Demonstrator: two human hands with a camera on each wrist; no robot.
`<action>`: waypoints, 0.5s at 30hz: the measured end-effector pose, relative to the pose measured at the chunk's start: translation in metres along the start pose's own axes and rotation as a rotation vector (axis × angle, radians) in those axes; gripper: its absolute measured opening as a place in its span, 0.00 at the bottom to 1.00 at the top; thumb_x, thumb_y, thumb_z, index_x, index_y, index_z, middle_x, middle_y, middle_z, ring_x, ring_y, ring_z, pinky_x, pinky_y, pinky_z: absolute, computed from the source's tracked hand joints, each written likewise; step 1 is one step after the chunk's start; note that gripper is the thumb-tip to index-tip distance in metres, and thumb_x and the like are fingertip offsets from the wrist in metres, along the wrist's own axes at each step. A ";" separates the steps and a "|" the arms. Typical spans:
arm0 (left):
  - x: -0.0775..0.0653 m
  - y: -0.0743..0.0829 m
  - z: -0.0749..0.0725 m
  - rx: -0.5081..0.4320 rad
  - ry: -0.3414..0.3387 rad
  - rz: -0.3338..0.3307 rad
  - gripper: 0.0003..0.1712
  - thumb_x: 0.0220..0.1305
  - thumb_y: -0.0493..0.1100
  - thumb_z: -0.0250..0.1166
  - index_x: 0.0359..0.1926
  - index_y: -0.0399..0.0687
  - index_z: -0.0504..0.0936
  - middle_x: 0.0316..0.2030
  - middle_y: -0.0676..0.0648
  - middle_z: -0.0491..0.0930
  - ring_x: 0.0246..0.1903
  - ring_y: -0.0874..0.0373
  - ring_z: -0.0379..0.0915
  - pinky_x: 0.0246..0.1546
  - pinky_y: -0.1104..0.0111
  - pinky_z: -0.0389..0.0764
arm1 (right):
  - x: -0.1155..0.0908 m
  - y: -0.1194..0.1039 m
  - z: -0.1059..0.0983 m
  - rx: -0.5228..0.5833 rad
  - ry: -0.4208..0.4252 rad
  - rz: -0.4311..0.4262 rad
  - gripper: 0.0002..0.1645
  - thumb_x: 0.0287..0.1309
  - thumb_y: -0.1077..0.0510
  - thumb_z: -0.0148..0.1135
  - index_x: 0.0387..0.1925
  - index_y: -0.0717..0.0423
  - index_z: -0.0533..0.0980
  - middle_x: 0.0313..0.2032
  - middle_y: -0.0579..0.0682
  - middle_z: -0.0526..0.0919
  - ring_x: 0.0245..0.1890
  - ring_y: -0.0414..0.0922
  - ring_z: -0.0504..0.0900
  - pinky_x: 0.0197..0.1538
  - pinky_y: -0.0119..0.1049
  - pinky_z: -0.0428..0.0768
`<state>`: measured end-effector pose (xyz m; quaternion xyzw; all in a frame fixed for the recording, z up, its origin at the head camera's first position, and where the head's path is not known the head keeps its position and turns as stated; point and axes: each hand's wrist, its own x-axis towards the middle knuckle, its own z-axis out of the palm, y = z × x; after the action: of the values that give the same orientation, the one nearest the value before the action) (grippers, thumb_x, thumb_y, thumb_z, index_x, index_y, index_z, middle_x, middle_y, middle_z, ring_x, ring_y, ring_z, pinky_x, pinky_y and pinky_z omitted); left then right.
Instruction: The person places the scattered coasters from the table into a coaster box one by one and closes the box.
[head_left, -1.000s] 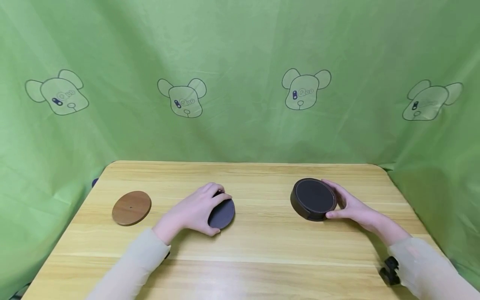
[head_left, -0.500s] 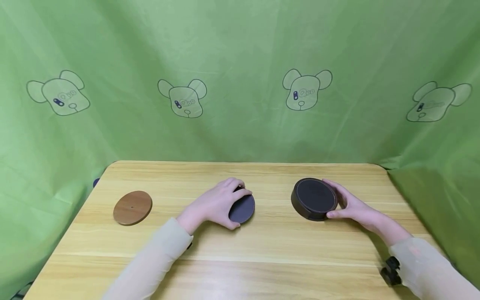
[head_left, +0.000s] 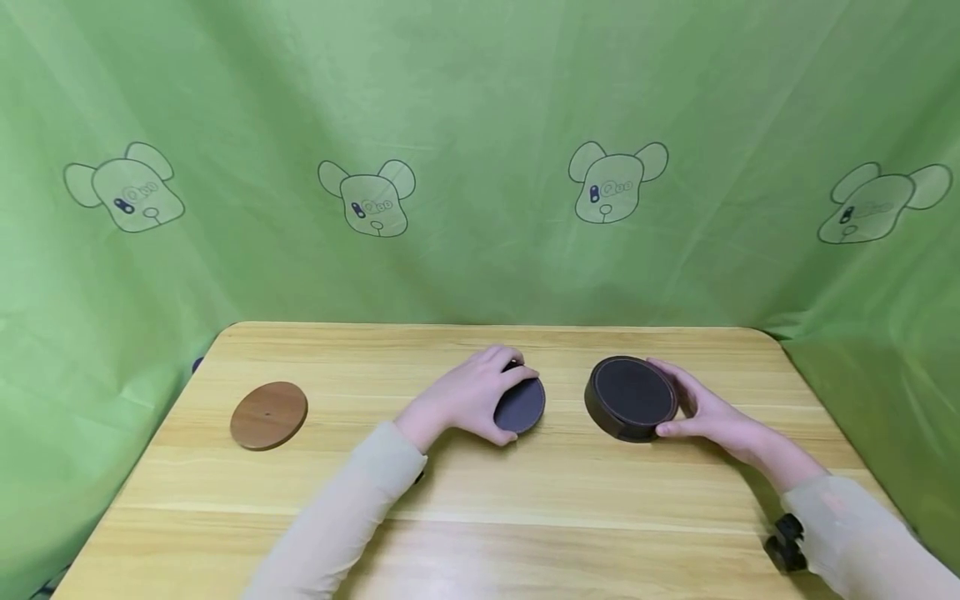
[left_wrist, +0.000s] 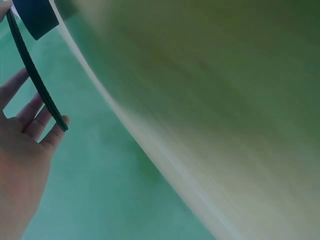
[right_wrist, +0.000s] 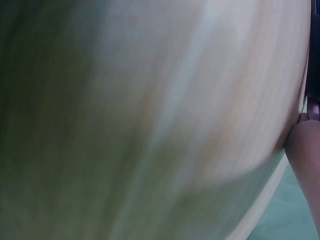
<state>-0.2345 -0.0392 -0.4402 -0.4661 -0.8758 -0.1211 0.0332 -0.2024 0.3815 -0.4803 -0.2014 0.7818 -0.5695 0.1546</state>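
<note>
Between the thumb and fingers of my left hand (head_left: 472,398), a thin round dark coaster (head_left: 521,406) is gripped by its edge. In the left wrist view this coaster (left_wrist: 34,72) shows edge-on, raised off the table, with fingers along it. To its right stands a round black coaster holder (head_left: 632,396), with a dark stitched disc filling its top. My right hand (head_left: 701,412) holds the holder's right side, thumb at the front and fingers behind. The right wrist view catches just part of this hand (right_wrist: 305,150) and a dark bit of the holder (right_wrist: 314,55).
A round brown wooden disc (head_left: 268,416) with a small central mark lies on the left of the light wood table (head_left: 480,533). A green curtain (head_left: 480,267) with printed bear heads hangs behind the table and at both sides.
My left hand has carried the dark coaster rightward, closer to the coaster holder. The right hand and the holder stay in place, and the wooden disc has not moved.
</note>
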 end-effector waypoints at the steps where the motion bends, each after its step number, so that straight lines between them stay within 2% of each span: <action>1: 0.003 0.001 0.001 0.001 0.000 0.003 0.53 0.46 0.63 0.81 0.73 0.53 0.74 0.66 0.45 0.71 0.65 0.51 0.69 0.69 0.60 0.75 | 0.000 0.000 0.000 0.000 0.001 0.002 0.62 0.59 0.71 0.72 0.85 0.55 0.47 0.71 0.25 0.64 0.68 0.15 0.63 0.60 0.11 0.59; 15: 0.049 0.021 0.006 0.060 0.004 0.040 0.53 0.48 0.66 0.78 0.74 0.54 0.73 0.67 0.46 0.71 0.66 0.53 0.67 0.72 0.63 0.71 | -0.002 0.000 0.003 -0.002 0.005 0.009 0.62 0.59 0.71 0.71 0.86 0.54 0.46 0.73 0.26 0.61 0.69 0.13 0.60 0.61 0.10 0.58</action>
<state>-0.2441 0.0129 -0.4344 -0.4822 -0.8694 -0.0948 0.0514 -0.1989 0.3799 -0.4815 -0.1967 0.7835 -0.5688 0.1549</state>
